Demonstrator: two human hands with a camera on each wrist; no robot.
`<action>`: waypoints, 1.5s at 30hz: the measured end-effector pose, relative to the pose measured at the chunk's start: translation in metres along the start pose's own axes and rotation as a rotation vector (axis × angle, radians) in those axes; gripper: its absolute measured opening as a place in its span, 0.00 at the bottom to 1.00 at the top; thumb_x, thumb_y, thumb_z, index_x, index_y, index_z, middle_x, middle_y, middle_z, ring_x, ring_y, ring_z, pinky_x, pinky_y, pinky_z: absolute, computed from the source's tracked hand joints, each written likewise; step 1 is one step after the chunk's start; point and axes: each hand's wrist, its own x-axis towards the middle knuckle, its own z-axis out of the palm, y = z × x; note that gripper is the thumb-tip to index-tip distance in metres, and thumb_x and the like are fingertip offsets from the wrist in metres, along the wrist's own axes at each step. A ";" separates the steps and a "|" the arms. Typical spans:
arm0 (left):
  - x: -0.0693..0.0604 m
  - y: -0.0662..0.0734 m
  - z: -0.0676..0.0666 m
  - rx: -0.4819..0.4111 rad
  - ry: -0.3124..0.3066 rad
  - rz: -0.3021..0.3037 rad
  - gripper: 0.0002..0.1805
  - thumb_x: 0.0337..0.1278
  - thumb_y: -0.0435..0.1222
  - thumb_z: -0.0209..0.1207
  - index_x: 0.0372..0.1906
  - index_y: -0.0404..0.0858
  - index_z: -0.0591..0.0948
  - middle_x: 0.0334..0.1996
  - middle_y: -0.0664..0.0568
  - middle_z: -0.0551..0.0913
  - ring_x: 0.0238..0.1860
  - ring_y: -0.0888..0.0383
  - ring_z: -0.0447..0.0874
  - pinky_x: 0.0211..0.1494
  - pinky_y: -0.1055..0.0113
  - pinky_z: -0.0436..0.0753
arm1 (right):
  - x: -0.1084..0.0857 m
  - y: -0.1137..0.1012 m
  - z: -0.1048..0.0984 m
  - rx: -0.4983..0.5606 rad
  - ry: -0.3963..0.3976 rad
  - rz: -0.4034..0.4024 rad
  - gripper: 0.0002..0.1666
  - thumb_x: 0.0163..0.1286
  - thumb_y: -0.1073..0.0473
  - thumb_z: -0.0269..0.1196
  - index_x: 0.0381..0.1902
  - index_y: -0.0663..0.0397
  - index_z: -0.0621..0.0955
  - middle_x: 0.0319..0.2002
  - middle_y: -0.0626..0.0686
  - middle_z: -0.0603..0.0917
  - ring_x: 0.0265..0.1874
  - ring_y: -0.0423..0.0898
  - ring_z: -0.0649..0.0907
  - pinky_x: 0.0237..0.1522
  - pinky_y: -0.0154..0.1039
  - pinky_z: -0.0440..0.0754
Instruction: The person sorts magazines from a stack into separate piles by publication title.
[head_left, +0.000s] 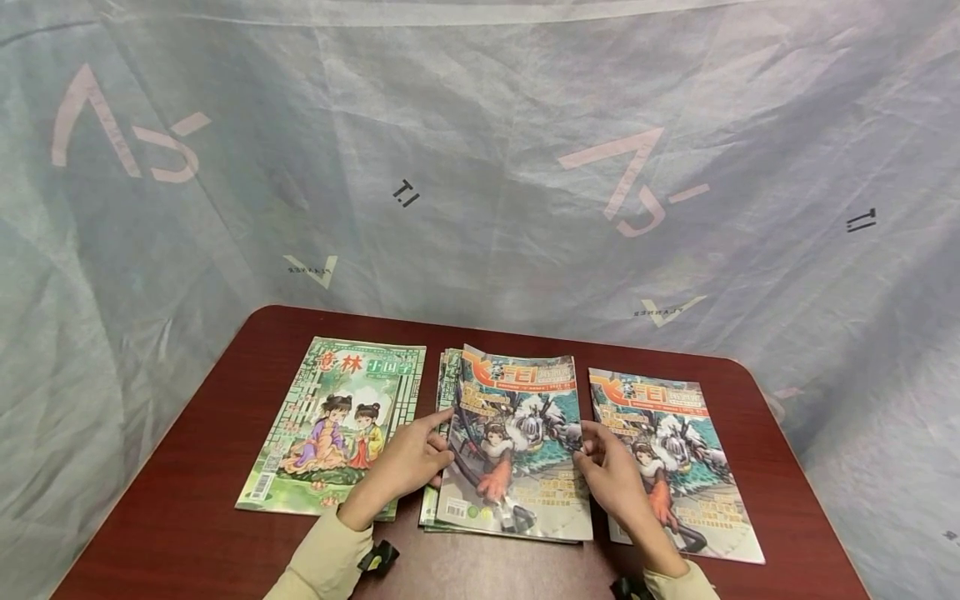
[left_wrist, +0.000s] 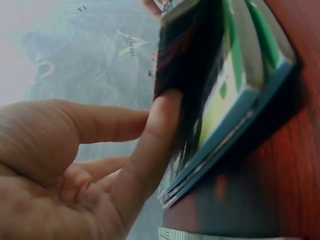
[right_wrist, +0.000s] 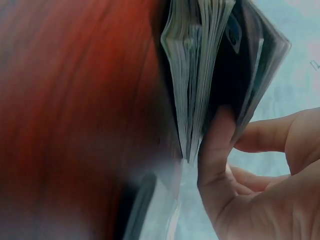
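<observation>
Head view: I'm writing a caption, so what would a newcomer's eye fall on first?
Probably the middle FEI magazine on the dark red table, pinched at its left edge by the left hand and at its right edge by the right hand. Next, the second FEI magazine, lying at the right with matching cover art. Then the bright green magazine at the left, two robed figures on its cover.

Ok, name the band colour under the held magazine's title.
The band is orange-red, clearest in the head view.

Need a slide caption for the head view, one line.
Left hand and right hand grip a magazine over the middle stack on a red table.
</observation>
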 end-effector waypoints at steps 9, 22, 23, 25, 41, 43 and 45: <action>0.003 0.012 0.011 -0.009 0.008 0.073 0.40 0.65 0.20 0.65 0.82 0.27 0.70 0.37 0.46 0.90 0.22 0.56 0.88 0.26 0.64 0.87 | -0.005 0.004 -0.012 0.112 0.015 0.034 0.32 0.78 0.76 0.65 0.78 0.65 0.76 0.40 0.60 0.87 0.26 0.41 0.80 0.24 0.35 0.80; 0.011 0.027 0.055 -0.016 0.057 0.177 0.40 0.67 0.21 0.67 0.83 0.31 0.70 0.38 0.49 0.87 0.33 0.62 0.88 0.35 0.69 0.87 | -0.016 0.024 -0.059 0.111 0.038 0.025 0.33 0.83 0.71 0.63 0.82 0.59 0.72 0.51 0.65 0.88 0.36 0.38 0.85 0.31 0.39 0.84; 0.011 0.028 0.060 -0.032 0.060 0.180 0.41 0.67 0.21 0.67 0.83 0.31 0.70 0.39 0.48 0.87 0.33 0.61 0.88 0.35 0.69 0.87 | -0.017 0.026 -0.063 0.103 0.051 0.022 0.33 0.83 0.71 0.62 0.82 0.60 0.72 0.49 0.64 0.88 0.35 0.38 0.85 0.31 0.38 0.83; 0.013 0.030 0.069 -0.041 0.068 0.190 0.41 0.67 0.21 0.67 0.84 0.32 0.70 0.40 0.47 0.88 0.34 0.62 0.89 0.35 0.69 0.86 | -0.018 0.030 -0.071 0.094 0.075 0.011 0.33 0.82 0.72 0.62 0.81 0.62 0.72 0.46 0.63 0.88 0.31 0.38 0.83 0.27 0.39 0.81; 0.031 0.061 0.139 -0.227 -0.040 0.149 0.42 0.71 0.22 0.65 0.86 0.32 0.65 0.43 0.45 0.89 0.23 0.65 0.86 0.27 0.71 0.86 | -0.026 0.077 -0.137 -0.021 0.102 0.028 0.33 0.84 0.70 0.62 0.82 0.67 0.68 0.40 0.40 0.86 0.33 0.37 0.82 0.29 0.38 0.78; 0.032 0.064 0.147 -0.251 -0.054 0.138 0.42 0.71 0.21 0.64 0.87 0.32 0.64 0.43 0.45 0.88 0.24 0.66 0.86 0.28 0.71 0.87 | -0.027 0.082 -0.144 -0.015 0.099 0.044 0.33 0.84 0.69 0.63 0.82 0.66 0.69 0.40 0.39 0.85 0.32 0.38 0.82 0.29 0.38 0.78; 0.033 0.066 0.154 -0.275 -0.067 0.132 0.43 0.70 0.20 0.62 0.87 0.33 0.63 0.44 0.46 0.86 0.27 0.66 0.85 0.28 0.71 0.88 | -0.027 0.087 -0.150 0.004 0.096 0.065 0.33 0.85 0.68 0.63 0.82 0.60 0.70 0.41 0.39 0.85 0.31 0.38 0.80 0.26 0.39 0.77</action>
